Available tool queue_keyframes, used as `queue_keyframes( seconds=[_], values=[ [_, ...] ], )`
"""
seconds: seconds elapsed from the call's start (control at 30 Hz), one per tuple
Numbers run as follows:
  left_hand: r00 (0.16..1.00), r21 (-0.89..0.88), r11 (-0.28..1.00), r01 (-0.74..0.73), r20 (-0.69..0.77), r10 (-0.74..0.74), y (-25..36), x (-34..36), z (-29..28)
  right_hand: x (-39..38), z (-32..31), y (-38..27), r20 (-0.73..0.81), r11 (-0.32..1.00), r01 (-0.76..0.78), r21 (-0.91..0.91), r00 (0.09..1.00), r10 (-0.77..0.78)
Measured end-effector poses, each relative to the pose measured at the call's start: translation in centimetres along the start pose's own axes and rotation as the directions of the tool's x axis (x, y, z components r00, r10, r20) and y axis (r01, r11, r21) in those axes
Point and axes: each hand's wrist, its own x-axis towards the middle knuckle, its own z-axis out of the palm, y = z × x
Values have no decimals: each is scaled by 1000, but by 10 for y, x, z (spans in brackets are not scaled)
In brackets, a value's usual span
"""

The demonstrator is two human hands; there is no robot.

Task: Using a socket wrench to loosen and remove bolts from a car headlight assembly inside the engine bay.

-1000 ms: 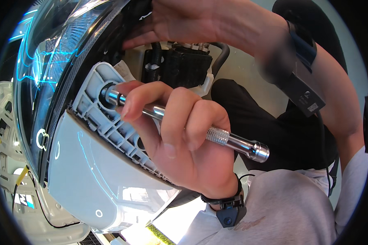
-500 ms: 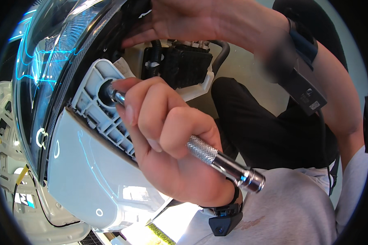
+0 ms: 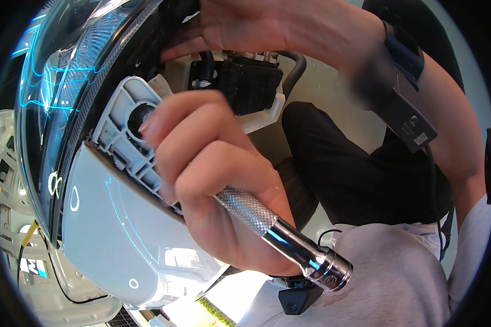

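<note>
My left hand [image 3: 223, 163] is closed around a chrome socket extension bar [image 3: 245, 210] with a knurled grip. The bar's thick end sticks out of the fist toward the lower right, over my shirt. The bar's other end is hidden behind my fingers, which are beside the round dark hole [image 3: 141, 117] in a pale ribbed plastic bracket [image 3: 114, 117]. Higher up, my right hand [image 3: 232, 30] is stretched out, palm toward the view, its fingers along the dark edge of a glossy car lamp [image 3: 65, 92]. Some of its fingertips are lost in shadow there.
Below the bracket curves a glossy pale car body panel [image 3: 109, 218]. A black box-shaped part [image 3: 251, 82] with hoses lies beyond my left hand. A black-clad knee [image 3: 311, 131] rises close to it. White metal body parts [image 3: 5, 158] stand at the far left.
My left hand has shifted up and left and turned, and the bar's thick end has swung lower. The shiny shaft seen at the hole is now hidden. The right hand has barely moved.
</note>
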Motion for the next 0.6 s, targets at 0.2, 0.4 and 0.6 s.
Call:
queue_keyframes(
  seconds=[0.2,0.4,0.6],
  values=[
    [999,249,968,-38,-7,41,3,2,-22,-9,-3,4,-75,994,102,-30,992,-104],
    [999,109,994,22,22,-24,5,-2,-16,1,-12,-4,-95,998,-60,22,994,62],
    [999,98,995,-26,23,24,10,-3,-3,9,-1,9,-48,998,-69,-6,997,68]
  ],
)
